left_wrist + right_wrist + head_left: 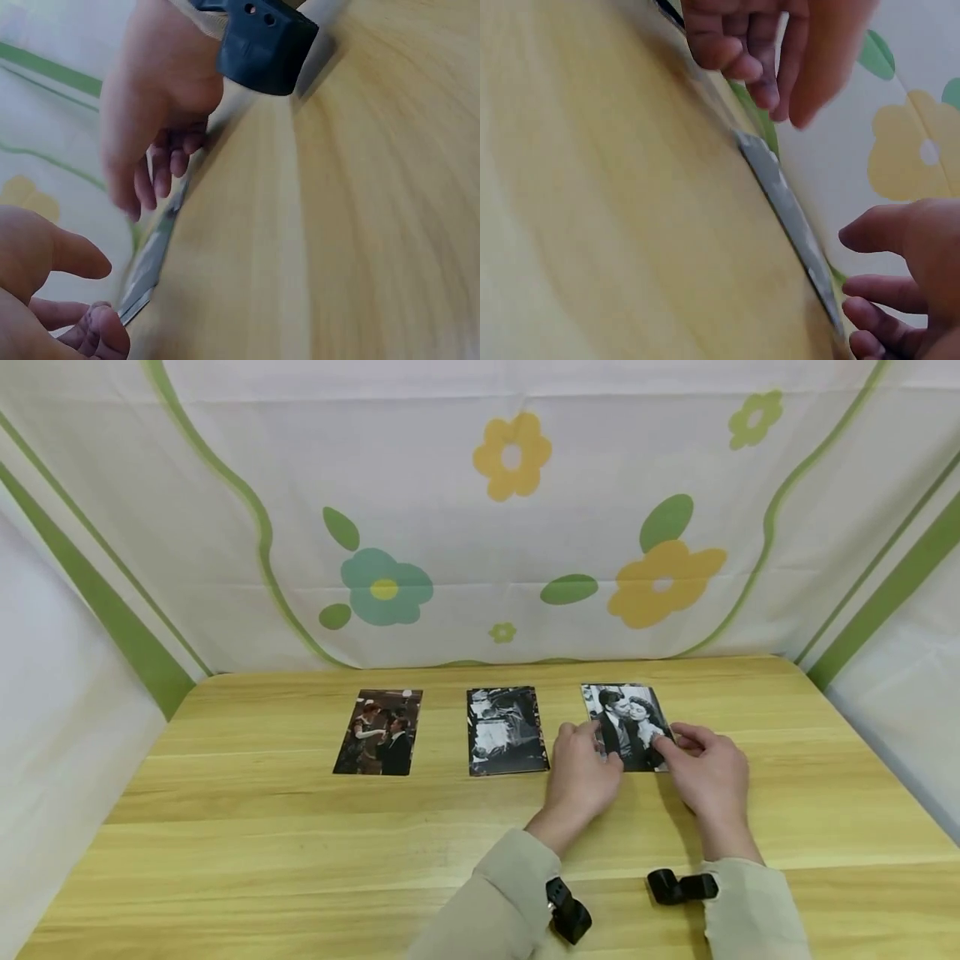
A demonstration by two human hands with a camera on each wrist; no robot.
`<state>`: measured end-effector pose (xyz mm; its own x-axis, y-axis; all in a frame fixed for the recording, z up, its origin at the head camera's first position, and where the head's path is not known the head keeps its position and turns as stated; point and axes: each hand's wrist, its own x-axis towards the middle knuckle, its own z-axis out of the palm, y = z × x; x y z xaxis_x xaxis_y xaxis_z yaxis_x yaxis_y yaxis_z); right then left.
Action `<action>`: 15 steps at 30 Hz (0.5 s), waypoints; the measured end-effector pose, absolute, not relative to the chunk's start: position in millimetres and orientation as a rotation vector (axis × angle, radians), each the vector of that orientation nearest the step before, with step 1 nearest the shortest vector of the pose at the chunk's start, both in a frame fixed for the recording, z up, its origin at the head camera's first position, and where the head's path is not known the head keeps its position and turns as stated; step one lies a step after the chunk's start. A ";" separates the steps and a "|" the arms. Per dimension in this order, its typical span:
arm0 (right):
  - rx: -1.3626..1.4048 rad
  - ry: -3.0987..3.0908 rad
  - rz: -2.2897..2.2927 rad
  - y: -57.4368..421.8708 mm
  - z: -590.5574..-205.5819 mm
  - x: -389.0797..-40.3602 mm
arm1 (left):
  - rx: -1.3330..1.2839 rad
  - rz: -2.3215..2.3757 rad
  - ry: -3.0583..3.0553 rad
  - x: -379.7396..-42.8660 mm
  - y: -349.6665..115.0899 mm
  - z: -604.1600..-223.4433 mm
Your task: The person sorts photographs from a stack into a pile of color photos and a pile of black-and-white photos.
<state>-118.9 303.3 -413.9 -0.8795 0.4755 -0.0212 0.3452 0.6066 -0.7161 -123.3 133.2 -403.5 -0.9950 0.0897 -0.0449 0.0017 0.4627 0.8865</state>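
Note:
A black-and-white photo print of a couple lies flat on the wooden table at the right, seemingly on top of others. My left hand is at its left edge, fingertips touching the side. At the right edge is my right hand, its thumb reaching over the border in the head view. Seen edge-on, the prints form a thin stack in the right wrist view. There the right thumb stands apart from the fingers. In the left wrist view the left thumb is likewise raised off the prints.
A second stack of black-and-white prints lies in the middle, its edges slightly uneven. Farther left is a colour print of two people. Behind the table hangs a white flowered cloth. Black wrist cameras sit at both cuffs.

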 end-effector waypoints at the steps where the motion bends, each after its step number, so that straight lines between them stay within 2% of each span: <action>1: -0.686 -2.650 1.140 302.4 -412.6 -119.2 | 0.085 1.626 2.596 -123.1 128.4 -403.2; 8: -0.613 -2.633 1.250 280.9 -396.9 -116.9 | 0.102 1.756 2.598 -121.9 85.9 -399.2; 15: -0.351 -2.664 1.330 240.6 -390.7 -113.4 | 0.038 1.826 2.609 -120.4 46.9 -399.6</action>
